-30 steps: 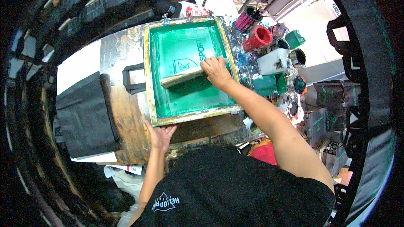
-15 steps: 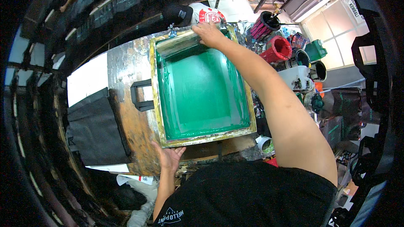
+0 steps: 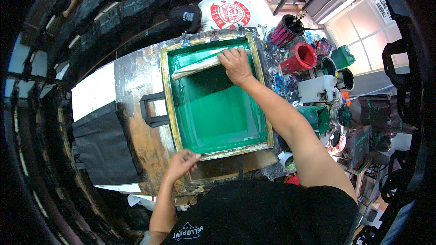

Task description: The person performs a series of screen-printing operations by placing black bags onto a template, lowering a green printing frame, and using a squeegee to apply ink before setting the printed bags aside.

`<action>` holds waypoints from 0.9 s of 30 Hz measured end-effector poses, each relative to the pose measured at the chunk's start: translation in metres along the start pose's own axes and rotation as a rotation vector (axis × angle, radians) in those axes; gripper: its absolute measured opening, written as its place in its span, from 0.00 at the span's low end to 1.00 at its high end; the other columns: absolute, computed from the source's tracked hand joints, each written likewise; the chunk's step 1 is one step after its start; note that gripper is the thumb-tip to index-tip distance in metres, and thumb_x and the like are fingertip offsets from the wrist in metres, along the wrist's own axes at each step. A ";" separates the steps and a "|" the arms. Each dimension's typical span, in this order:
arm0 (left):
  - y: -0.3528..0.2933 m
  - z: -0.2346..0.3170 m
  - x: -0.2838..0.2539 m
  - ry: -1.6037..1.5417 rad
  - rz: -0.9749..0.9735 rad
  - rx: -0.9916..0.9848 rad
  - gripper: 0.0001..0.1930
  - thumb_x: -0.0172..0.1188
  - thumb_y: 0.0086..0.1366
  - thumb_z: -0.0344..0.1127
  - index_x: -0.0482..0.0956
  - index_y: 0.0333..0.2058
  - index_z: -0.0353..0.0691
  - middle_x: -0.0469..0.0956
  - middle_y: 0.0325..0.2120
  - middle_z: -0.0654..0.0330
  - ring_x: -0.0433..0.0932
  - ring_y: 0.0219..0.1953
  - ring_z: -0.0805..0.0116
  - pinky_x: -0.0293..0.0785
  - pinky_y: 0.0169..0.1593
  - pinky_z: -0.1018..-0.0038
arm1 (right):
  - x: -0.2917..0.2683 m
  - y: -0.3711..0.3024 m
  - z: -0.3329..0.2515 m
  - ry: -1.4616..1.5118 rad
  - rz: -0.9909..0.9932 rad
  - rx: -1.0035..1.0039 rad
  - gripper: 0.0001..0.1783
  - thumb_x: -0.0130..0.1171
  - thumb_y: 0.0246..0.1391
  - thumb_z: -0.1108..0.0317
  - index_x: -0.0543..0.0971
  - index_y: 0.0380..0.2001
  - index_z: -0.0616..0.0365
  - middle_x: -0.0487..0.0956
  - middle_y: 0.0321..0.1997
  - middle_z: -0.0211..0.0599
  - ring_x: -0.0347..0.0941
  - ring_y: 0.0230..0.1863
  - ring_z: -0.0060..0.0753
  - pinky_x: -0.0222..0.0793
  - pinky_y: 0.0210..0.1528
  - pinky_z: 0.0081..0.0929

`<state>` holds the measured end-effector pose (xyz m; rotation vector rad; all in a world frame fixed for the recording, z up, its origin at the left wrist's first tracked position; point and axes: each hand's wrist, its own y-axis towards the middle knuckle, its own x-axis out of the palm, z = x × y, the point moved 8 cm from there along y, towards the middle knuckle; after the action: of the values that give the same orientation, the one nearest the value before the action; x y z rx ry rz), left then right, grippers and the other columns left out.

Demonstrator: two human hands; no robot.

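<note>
A wooden-framed printing screen (image 3: 166,104), its mesh coated green, lies over a black bag on the work table; the bag's handle loop (image 3: 144,109) sticks out to the left. Inside the screen's far part, my right hand (image 3: 235,66) is closed on the long wooden handle of a squeegee (image 3: 195,69). The squeegee lies slantwise and shades the mesh below it; its blade is hidden. By the screen's near left corner is my left hand (image 3: 182,165), fingers loosely bent and apart, with nothing visible in them.
Clamps (image 3: 185,40) stand along the screen's far edge. On the right are a red paint tub (image 3: 299,58), a black-and-pink tub (image 3: 286,31) and several other containers. A black bag (image 3: 106,147) lies at left. Across the table is a person in a cap (image 3: 185,17).
My right hand has drawn the squeegee's handle nearer, tilting it over the mesh. My left hand's fingers have curled from their spread. The screen's near edge has shifted slightly. The person opposite shows more.
</note>
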<state>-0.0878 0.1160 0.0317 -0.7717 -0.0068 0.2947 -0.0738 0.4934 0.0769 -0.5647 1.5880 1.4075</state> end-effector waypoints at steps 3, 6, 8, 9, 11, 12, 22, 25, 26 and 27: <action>0.033 0.075 -0.035 0.457 0.385 0.327 0.21 0.69 0.64 0.50 0.82 0.37 0.34 0.80 0.23 0.58 0.79 0.26 0.66 0.74 0.30 0.68 | 0.004 0.001 0.007 0.027 0.084 0.036 0.16 0.56 0.51 0.68 0.77 0.46 0.46 0.75 0.39 0.29 0.71 0.45 0.34 0.61 0.52 0.41; 0.057 0.163 -0.047 0.639 0.597 0.808 0.20 0.71 0.62 0.49 0.82 0.37 0.35 0.78 0.24 0.56 0.77 0.28 0.57 0.73 0.34 0.64 | 0.008 0.013 0.012 0.019 0.069 0.058 0.15 0.56 0.52 0.68 0.77 0.45 0.46 0.75 0.39 0.29 0.71 0.45 0.34 0.61 0.51 0.40; 0.084 0.197 -0.053 0.751 0.630 0.946 0.20 0.70 0.62 0.49 0.81 0.40 0.37 0.77 0.29 0.56 0.76 0.33 0.54 0.72 0.39 0.63 | 0.008 0.020 0.014 0.021 0.088 0.051 0.15 0.56 0.52 0.68 0.77 0.44 0.46 0.75 0.39 0.28 0.71 0.44 0.34 0.61 0.51 0.40; 0.098 0.211 -0.054 0.812 0.639 0.973 0.21 0.71 0.61 0.50 0.80 0.42 0.38 0.77 0.33 0.55 0.75 0.37 0.54 0.71 0.42 0.62 | 0.010 0.021 0.016 0.019 0.097 0.051 0.14 0.56 0.52 0.68 0.77 0.44 0.46 0.75 0.39 0.28 0.71 0.44 0.34 0.61 0.51 0.40; 0.120 0.239 -0.056 0.911 0.695 1.023 0.25 0.72 0.59 0.51 0.79 0.45 0.38 0.76 0.40 0.53 0.75 0.43 0.52 0.70 0.47 0.60 | 0.017 0.024 0.020 0.001 0.118 0.059 0.14 0.56 0.53 0.67 0.77 0.44 0.45 0.75 0.40 0.28 0.71 0.44 0.34 0.61 0.50 0.40; 0.129 0.251 -0.056 0.947 0.736 1.048 0.28 0.73 0.57 0.52 0.78 0.47 0.37 0.76 0.43 0.52 0.74 0.46 0.51 0.69 0.49 0.59 | 0.021 0.023 0.023 -0.010 0.125 0.069 0.13 0.56 0.53 0.67 0.77 0.44 0.45 0.75 0.40 0.28 0.71 0.44 0.34 0.61 0.50 0.40; 0.259 0.272 -0.088 1.478 0.506 0.708 0.29 0.68 0.60 0.54 0.76 0.50 0.36 0.76 0.44 0.51 0.75 0.52 0.48 0.70 0.55 0.54 | 0.053 0.058 0.063 0.014 -0.415 0.042 0.18 0.60 0.54 0.66 0.80 0.50 0.44 0.81 0.50 0.33 0.75 0.57 0.40 0.65 0.59 0.45; 0.257 0.274 -0.094 1.264 0.517 0.768 0.25 0.70 0.57 0.47 0.76 0.47 0.37 0.77 0.44 0.49 0.76 0.50 0.45 0.74 0.52 0.54 | 0.053 0.049 0.073 0.058 -0.388 0.088 0.21 0.67 0.48 0.63 0.82 0.48 0.44 0.82 0.49 0.34 0.76 0.57 0.41 0.69 0.56 0.44; 0.256 0.274 -0.095 1.215 0.591 0.809 0.22 0.72 0.57 0.43 0.77 0.44 0.37 0.78 0.42 0.48 0.76 0.49 0.44 0.76 0.50 0.53 | 0.055 0.046 0.076 0.086 -0.353 0.115 0.21 0.69 0.47 0.62 0.82 0.48 0.45 0.83 0.48 0.34 0.77 0.56 0.41 0.71 0.54 0.43; 0.256 0.275 -0.095 1.214 0.616 0.785 0.21 0.72 0.57 0.44 0.77 0.44 0.38 0.78 0.42 0.48 0.77 0.49 0.44 0.76 0.49 0.53 | 0.061 0.046 0.079 0.066 -0.371 0.126 0.22 0.69 0.46 0.62 0.83 0.48 0.45 0.83 0.47 0.34 0.79 0.54 0.41 0.73 0.52 0.43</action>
<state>-0.2764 0.4531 0.0623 -0.0447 1.4311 0.3321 -0.1154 0.5926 0.0544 -0.7908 1.5177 1.0147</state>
